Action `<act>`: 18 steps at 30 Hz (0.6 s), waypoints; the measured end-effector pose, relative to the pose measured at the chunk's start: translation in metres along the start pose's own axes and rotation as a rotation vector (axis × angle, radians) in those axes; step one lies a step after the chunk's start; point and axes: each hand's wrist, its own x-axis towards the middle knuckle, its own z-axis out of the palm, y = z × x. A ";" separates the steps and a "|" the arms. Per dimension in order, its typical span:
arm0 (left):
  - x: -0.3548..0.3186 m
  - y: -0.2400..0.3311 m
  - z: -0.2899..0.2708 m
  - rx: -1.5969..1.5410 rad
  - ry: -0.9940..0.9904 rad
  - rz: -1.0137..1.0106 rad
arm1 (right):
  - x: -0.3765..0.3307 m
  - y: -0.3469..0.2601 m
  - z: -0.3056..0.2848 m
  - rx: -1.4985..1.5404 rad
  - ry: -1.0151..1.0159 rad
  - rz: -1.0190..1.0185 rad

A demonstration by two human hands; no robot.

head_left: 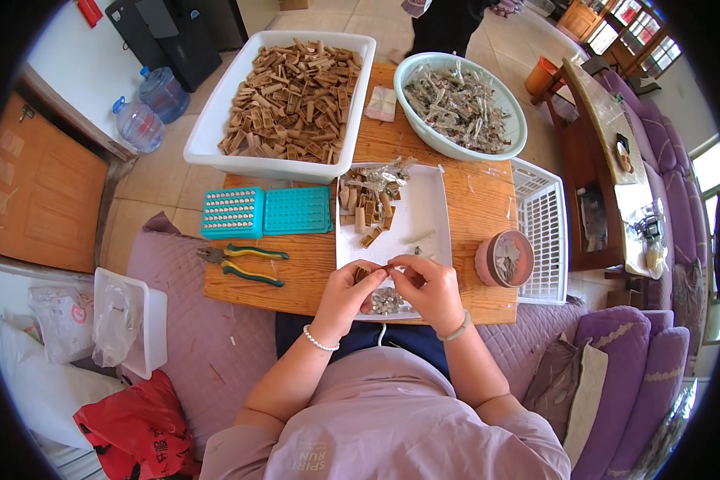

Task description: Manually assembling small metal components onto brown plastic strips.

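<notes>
My left hand (347, 294) is closed around a small brown trough-shaped piece (362, 274), partly hidden by the fingers. Fingertips of my right hand (430, 290) pinch together right beside it, on something too small to make out. Both hands hover over the near end of a white shallow tray (432, 204). Farther up that tray lie several like brown pieces (360, 214) and a clump of clear wiry strips (388, 174). Small silvery bits (386, 301) are heaped under my hands.
Pliers (244, 263) and a teal case (232, 213) of silvery parts lie left. Behind stand a white tub (198, 152) of brown pieces and a pale green basin (456, 153) of clear strips. A pink container (483, 264) and white basket (554, 232) are at right.
</notes>
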 end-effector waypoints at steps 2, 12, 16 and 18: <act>-0.001 0.003 0.000 -0.061 -0.020 -0.053 | 0.003 -0.001 -0.001 -0.091 0.050 -0.123; -0.001 0.008 -0.008 -0.029 -0.286 -0.160 | 0.012 0.020 -0.006 -0.207 0.062 -0.673; -0.004 0.006 -0.006 -0.110 -0.268 -0.146 | 0.006 0.016 -0.006 -0.015 0.067 -0.422; -0.001 -0.002 -0.008 -0.246 -0.260 0.047 | 0.002 0.014 -0.006 0.062 0.094 -0.172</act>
